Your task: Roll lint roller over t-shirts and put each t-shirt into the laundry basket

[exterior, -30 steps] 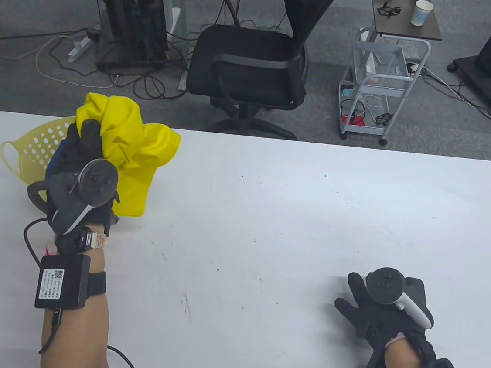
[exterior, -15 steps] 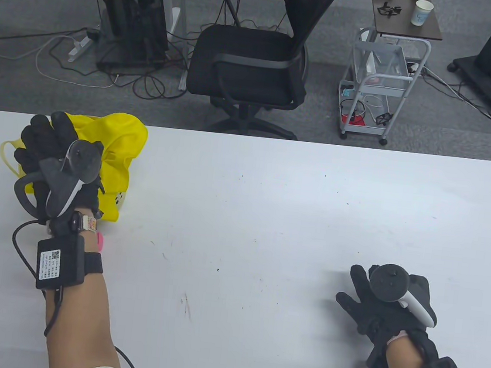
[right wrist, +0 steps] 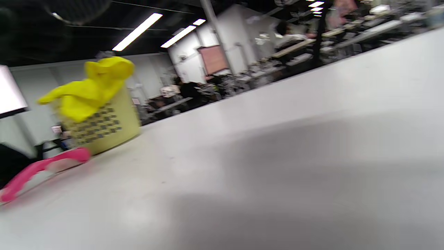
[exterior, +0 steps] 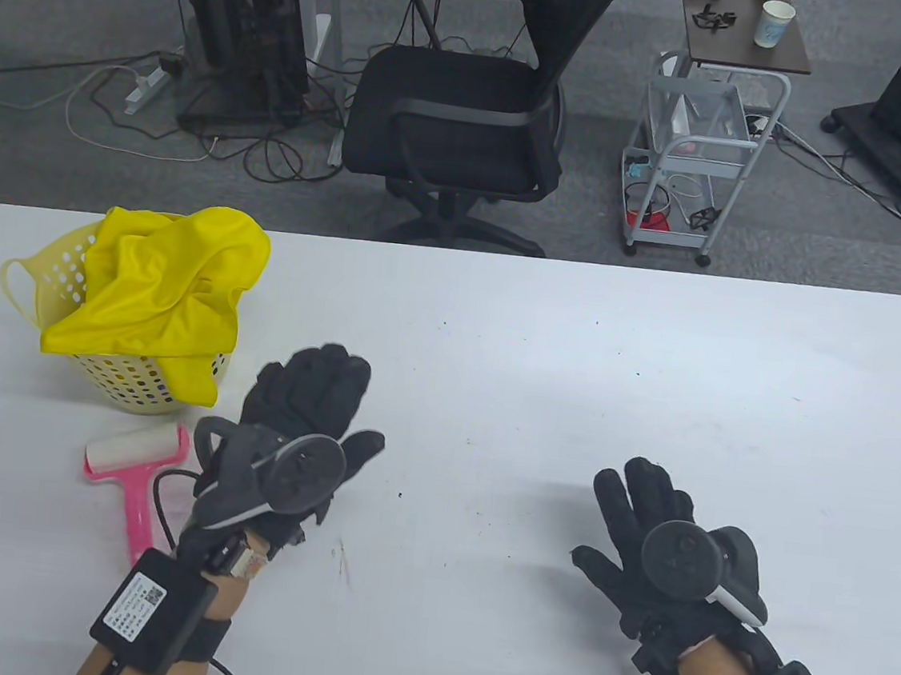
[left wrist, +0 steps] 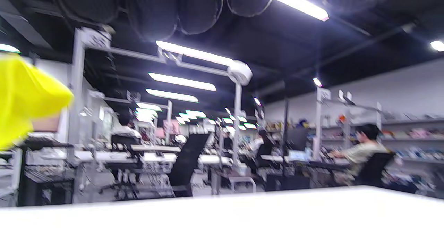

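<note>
Now t-shirt (exterior: 162, 283) fills basket (exterior: 123, 388), beyond both hands.

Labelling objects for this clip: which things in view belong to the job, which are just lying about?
Job:
yellow t-shirt, heaped in and over the basket
laundry basket
pink lint roller, on the table

Lying about:
office chair
wire cart
paper cup
</note>
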A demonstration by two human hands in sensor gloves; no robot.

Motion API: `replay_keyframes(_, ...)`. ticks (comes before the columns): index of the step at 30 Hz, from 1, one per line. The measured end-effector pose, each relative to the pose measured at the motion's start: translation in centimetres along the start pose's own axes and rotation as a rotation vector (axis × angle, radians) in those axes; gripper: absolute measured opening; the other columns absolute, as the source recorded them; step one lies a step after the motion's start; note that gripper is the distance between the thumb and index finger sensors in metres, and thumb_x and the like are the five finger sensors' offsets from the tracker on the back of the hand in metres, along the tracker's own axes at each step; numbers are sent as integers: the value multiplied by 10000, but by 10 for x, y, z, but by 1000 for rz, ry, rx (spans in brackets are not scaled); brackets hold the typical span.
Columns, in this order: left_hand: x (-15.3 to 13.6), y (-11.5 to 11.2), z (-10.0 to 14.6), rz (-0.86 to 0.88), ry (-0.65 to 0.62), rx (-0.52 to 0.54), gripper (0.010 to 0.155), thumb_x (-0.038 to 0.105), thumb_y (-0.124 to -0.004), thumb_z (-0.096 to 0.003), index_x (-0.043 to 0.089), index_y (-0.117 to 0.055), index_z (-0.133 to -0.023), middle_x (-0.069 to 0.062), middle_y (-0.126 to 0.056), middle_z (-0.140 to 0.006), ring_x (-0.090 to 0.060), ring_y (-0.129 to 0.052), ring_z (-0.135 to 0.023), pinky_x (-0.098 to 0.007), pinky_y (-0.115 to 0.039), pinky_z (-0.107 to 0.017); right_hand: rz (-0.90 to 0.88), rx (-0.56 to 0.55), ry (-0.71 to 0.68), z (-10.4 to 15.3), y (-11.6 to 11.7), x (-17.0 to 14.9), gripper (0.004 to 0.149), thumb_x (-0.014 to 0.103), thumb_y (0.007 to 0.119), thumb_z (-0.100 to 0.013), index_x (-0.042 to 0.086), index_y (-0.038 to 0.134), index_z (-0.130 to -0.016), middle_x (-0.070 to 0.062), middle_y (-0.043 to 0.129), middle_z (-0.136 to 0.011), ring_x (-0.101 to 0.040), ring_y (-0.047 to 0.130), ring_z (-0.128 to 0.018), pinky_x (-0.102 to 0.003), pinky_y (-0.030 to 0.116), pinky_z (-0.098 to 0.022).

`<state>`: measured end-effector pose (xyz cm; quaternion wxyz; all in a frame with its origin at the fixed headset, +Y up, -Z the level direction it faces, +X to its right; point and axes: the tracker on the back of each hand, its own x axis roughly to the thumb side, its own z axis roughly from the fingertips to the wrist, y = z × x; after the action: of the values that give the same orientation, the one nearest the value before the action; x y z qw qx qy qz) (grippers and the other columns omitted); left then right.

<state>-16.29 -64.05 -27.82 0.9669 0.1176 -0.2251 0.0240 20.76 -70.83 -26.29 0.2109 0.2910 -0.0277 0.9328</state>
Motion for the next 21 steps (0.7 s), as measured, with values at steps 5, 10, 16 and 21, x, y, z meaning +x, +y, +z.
replay_keyframes(5,25,-30,21,-128,-131,-47,647,541,-579,-468,231,-453,-1021,-155,-599,-1080,-444,-684,-994,-710,-595,-663,56,5,-91,-1,6,13,763,570,592,-449,184,320,-1049,-222,163,-1059,-520,275,-1003,-703,344,-678)
replay_keyframes(10,29,-53,30,-126,-157,-92,671,553,-576,-455,219,-436,-1019,-165,-582,-1077,-452,-673,-988,-704,-595,-659,118,55,-78,-3,20,10,780,584,603,-437,174,341,-1048,-222,196,-1062,-518,309,-1003,-702,362,-676)
replay_keyframes(16,11,-56,37,-171,-133,-136,711,577,-574,-442,211,-402,-1027,-177,-541,-1089,-467,-635,-1000,-712,-573,-664,222,133,-45,-6,26,4,784,587,606,-438,175,340,-1050,-222,190,-1064,-520,300,-1004,-710,350,-674)
replay_keyframes(21,8,-49,38,-173,-121,-123,711,578,-576,-441,215,-406,-1028,-176,-542,-1092,-467,-633,-1003,-716,-569,-666,255,124,-15,-5,21,0,779,587,607,-438,176,351,-1049,-223,200,-1065,-520,312,-1004,-713,351,-673)
